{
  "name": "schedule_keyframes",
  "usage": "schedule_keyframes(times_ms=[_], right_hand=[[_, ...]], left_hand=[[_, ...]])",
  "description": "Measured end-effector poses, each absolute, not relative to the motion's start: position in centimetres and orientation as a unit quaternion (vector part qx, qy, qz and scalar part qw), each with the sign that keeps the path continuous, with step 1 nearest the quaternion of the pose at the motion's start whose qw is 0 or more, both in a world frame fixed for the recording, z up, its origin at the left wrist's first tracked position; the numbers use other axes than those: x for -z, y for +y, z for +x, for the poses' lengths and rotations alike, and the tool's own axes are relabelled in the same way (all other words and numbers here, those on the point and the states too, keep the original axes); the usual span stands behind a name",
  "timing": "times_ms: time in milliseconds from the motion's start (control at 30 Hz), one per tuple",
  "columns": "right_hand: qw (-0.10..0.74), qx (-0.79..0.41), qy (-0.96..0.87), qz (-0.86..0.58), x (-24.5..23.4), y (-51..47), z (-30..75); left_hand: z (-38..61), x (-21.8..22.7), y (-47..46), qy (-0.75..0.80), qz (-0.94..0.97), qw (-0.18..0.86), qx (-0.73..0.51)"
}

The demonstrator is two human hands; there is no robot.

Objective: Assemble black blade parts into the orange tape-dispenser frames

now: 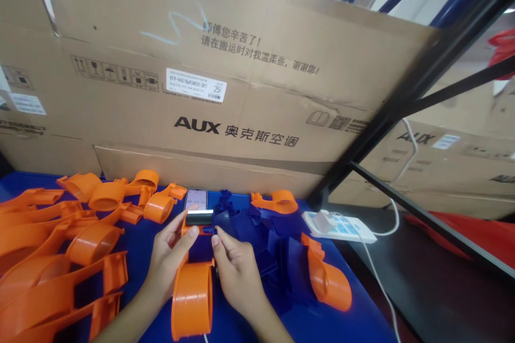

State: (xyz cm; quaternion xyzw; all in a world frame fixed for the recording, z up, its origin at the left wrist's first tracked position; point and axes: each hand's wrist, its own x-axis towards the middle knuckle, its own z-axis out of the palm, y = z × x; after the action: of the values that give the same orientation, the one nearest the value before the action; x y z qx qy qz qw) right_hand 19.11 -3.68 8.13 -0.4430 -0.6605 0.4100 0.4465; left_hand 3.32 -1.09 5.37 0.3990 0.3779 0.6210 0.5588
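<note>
An orange plastic tape-dispenser body (193, 295) lies on the blue table (341, 327) between my hands. My left hand (169, 257) grips its front end, thumb and fingers closed round a black toothed blade piece (198, 218). My right hand (235, 268) pinches a small dark blue plastic part (213, 229) against the same front end, fingers pressed together. A phone (196, 198) showing a timer stands just behind the blade.
Many orange dispenser bodies (60, 257) are heaped at the left. Dark blue plastic parts (273, 246) and two more orange bodies (328, 278) lie at the right. A white power strip (340, 225) with cable sits beyond. Large cardboard boxes (241, 91) and a black shelf frame (422, 80) stand behind.
</note>
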Motion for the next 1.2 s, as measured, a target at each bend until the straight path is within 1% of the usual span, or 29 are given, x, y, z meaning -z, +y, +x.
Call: schedule_keyframes(times_ms=[100, 233, 333, 467, 600, 667, 733, 833, 933, 1033, 1200], right_hand=[[0.45, -0.42, -0.653, -0.441, -8.2, -3.7, 19.0], [0.473, -0.442, -0.633, -0.424, -7.8, -3.3, 19.0], [0.464, -0.436, -0.631, -0.443, -6.8, -2.9, 19.0], [0.467, -0.398, -0.635, -0.47, -6.0, -2.7, 19.1], [0.524, -0.341, -0.594, -0.506, -6.4, -2.3, 20.7], [0.557, -0.293, -0.566, -0.533, -6.7, -1.9, 22.5], [0.578, -0.212, -0.543, -0.571, -6.9, -1.4, 24.6], [0.527, -0.088, -0.552, -0.64, -6.9, -0.6, 27.2], [0.456, -0.013, -0.602, -0.655, -6.7, -0.1, 28.1], [0.424, 0.016, -0.637, -0.643, -6.3, 0.0, 27.8], [0.418, 0.01, -0.659, -0.625, -6.1, 0.2, 27.4]], left_hand=[[3.3, -5.4, -1.2, 0.356, 0.399, 0.567, -0.627], [3.3, -4.3, -1.1, 0.346, 0.357, 0.592, -0.635], [3.2, -3.5, -1.0, 0.348, 0.321, 0.597, -0.647], [2.8, -3.7, -1.3, 0.327, 0.298, 0.603, -0.664], [2.3, -4.4, -1.6, 0.275, 0.264, 0.615, -0.69], [2.2, -4.6, -1.5, 0.301, 0.263, 0.617, -0.679], [2.2, -4.7, -1.4, 0.337, 0.278, 0.615, -0.656], [2.6, -4.8, -1.2, 0.379, 0.298, 0.606, -0.632], [3.1, -5.0, -1.6, 0.416, 0.332, 0.584, -0.613], [3.6, -5.4, -2.1, 0.416, 0.389, 0.559, -0.602], [4.2, -5.6, -2.4, 0.388, 0.437, 0.559, -0.588]])
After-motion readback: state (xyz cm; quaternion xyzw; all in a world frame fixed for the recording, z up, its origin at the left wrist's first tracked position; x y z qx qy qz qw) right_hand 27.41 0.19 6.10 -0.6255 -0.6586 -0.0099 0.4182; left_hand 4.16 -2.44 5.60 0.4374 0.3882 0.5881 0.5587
